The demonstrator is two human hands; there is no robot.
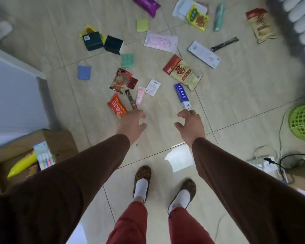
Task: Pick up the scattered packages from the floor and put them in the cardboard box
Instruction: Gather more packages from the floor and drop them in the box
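Note:
Several packages lie scattered on the tiled floor ahead of me. My left hand (132,125) hangs open with spread fingers just below an orange snack bag (117,108), a thin brown stick pack (131,101) and a pink tube (139,95). My right hand (190,125) is open too, its fingertips just under a blue and white box (182,95). Neither hand holds anything. The cardboard box (60,141) stands at the lower left, partly hidden by my left sleeve, with a yellow bag (22,163) and a toothbrush pack (43,154) inside.
Farther out lie two dark boxes (102,43), a red-and-tan pouch (183,73), a purple bag (146,5) and white flat packs (160,41). A green mesh basket (303,120) and cables (271,161) sit at the right. A white cabinet (12,88) stands at the left.

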